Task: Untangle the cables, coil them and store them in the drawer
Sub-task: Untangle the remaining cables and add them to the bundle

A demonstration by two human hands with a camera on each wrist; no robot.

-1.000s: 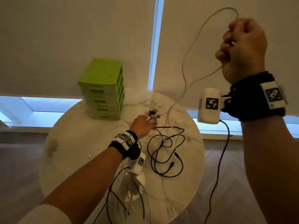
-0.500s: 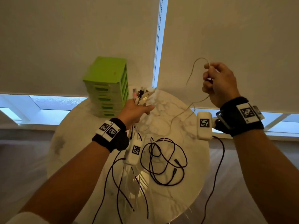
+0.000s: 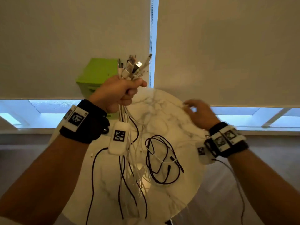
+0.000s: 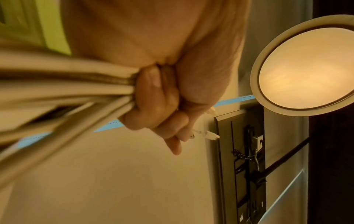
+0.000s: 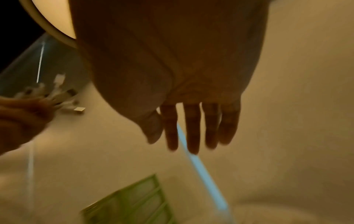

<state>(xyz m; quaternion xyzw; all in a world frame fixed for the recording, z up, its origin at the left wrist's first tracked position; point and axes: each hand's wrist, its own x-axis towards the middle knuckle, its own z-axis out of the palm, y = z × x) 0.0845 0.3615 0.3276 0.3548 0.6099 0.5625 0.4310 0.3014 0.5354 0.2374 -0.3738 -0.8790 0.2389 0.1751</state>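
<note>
Left hand [image 3: 116, 91] fists white cables [image 3: 129, 70]; right hand [image 5: 191, 121] spread (wrist view).

You have no words, brands or numbers to read here; only black-and-white square code markers [image 3: 119, 135] on the wrist bands [image 3: 76, 118], centre and lower right.

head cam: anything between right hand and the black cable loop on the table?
Head view: only bare marble table between right hand and black cable loop, plus faint white cable strands.
</note>
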